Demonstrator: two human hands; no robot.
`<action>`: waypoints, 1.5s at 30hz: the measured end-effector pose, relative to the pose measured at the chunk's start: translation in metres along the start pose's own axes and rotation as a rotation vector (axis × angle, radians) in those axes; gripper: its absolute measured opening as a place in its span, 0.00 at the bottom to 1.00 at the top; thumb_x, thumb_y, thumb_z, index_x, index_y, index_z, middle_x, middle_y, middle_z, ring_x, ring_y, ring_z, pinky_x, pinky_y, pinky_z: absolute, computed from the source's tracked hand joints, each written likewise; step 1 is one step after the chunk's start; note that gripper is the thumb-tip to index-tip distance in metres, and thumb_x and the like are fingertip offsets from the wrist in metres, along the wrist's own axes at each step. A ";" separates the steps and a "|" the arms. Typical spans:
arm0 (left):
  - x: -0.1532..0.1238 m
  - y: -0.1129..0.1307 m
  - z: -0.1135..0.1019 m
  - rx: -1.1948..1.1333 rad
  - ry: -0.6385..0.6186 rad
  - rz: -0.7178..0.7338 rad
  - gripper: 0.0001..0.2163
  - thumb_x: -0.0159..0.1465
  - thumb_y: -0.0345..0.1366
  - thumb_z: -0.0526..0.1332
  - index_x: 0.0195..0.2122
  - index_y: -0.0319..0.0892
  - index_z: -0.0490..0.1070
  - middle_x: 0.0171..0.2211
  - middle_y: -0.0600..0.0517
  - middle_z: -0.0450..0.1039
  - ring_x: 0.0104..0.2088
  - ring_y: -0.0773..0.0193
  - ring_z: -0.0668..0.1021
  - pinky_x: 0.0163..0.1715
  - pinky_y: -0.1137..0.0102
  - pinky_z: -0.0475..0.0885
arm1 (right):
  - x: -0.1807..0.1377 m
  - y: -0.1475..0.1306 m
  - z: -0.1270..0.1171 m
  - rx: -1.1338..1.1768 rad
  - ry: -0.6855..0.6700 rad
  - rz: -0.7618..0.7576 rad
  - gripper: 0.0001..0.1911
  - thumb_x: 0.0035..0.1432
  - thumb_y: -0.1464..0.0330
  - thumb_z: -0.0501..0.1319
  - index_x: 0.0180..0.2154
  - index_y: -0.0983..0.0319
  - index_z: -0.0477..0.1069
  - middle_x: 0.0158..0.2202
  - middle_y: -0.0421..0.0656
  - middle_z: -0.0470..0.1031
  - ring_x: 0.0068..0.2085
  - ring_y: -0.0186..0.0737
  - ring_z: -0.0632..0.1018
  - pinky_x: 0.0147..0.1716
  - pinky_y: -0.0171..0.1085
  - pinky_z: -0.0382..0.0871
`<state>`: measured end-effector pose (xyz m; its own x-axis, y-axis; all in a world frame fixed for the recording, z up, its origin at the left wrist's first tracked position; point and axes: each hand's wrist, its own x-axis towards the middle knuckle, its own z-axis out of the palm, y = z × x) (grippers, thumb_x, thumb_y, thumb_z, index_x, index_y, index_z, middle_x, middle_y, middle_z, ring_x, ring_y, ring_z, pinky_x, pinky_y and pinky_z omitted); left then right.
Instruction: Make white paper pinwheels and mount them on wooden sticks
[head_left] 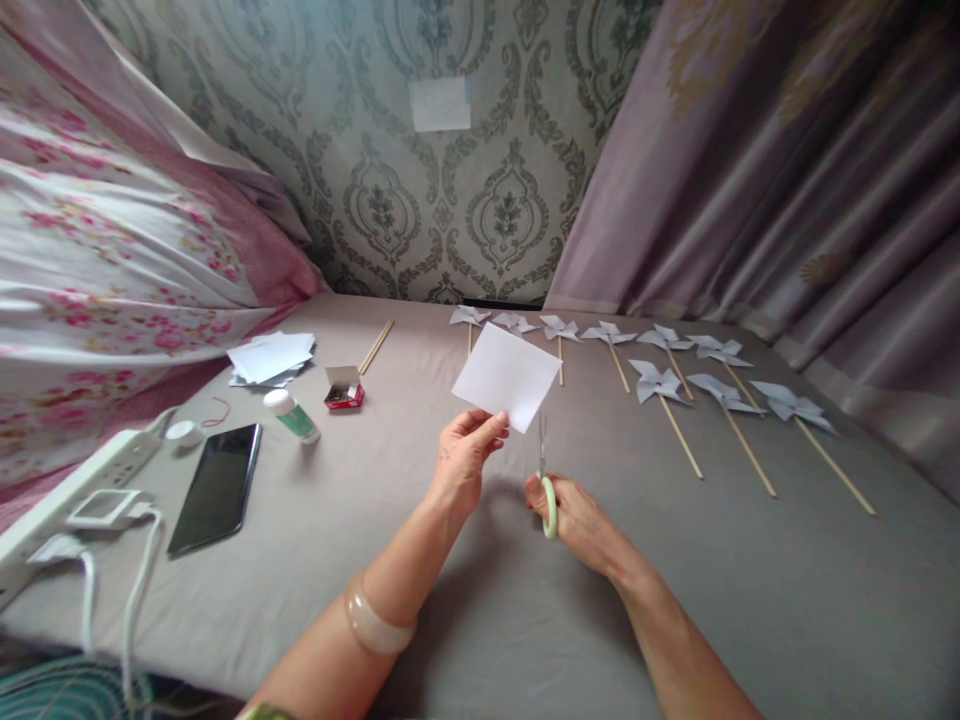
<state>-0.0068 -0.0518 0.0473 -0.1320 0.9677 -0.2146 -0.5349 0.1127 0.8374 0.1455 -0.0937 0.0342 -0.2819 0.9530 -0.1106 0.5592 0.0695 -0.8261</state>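
Note:
Between thumb and fingers, my left hand (466, 455) pinches a square sheet of white paper (504, 372) by its lower corner, raised above the table. To the right of it, my right hand (581, 515) grips a pair of scissors (550, 505) with pale green handles. The blades point upward, close to the paper's lower right edge; whether they touch it I cannot tell. Behind and to the right lie several white paper pinwheels (656, 382) on wooden sticks, set out in rows.
At the left are a stack of white paper (271, 358), a small red box (344, 388), a glue bottle (292, 416), wooden sticks (376, 346), a black phone (215, 490) and a power strip (82, 490) with cables. Curtains (750, 150) hang beside the grey-covered table (390, 440).

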 end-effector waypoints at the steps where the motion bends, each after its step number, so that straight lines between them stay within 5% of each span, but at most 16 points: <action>1: -0.001 0.000 0.000 -0.001 -0.002 -0.004 0.15 0.41 0.40 0.75 0.24 0.39 0.72 0.23 0.55 0.72 0.26 0.71 0.73 0.29 0.75 0.66 | 0.000 0.001 0.002 -0.018 -0.014 -0.012 0.28 0.59 0.46 0.49 0.26 0.63 0.67 0.26 0.42 0.70 0.28 0.38 0.69 0.28 0.36 0.59; 11: -0.007 0.000 0.004 -0.006 -0.048 -0.046 0.16 0.43 0.41 0.74 0.25 0.38 0.71 0.25 0.53 0.74 0.28 0.67 0.77 0.33 0.72 0.70 | -0.002 -0.001 0.002 -0.046 -0.090 -0.033 0.24 0.60 0.48 0.49 0.25 0.61 0.61 0.23 0.39 0.65 0.26 0.36 0.65 0.25 0.35 0.55; 45: -0.010 0.001 0.006 -0.001 -0.027 -0.003 0.16 0.42 0.41 0.75 0.25 0.39 0.71 0.24 0.54 0.73 0.28 0.67 0.77 0.33 0.70 0.72 | -0.001 -0.005 0.002 0.012 -0.022 0.013 0.28 0.54 0.44 0.55 0.19 0.60 0.59 0.19 0.37 0.60 0.24 0.33 0.61 0.24 0.34 0.54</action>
<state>-0.0016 -0.0601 0.0533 -0.1077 0.9731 -0.2036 -0.5362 0.1156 0.8361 0.1413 -0.0955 0.0369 -0.2918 0.9471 -0.1333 0.5538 0.0537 -0.8309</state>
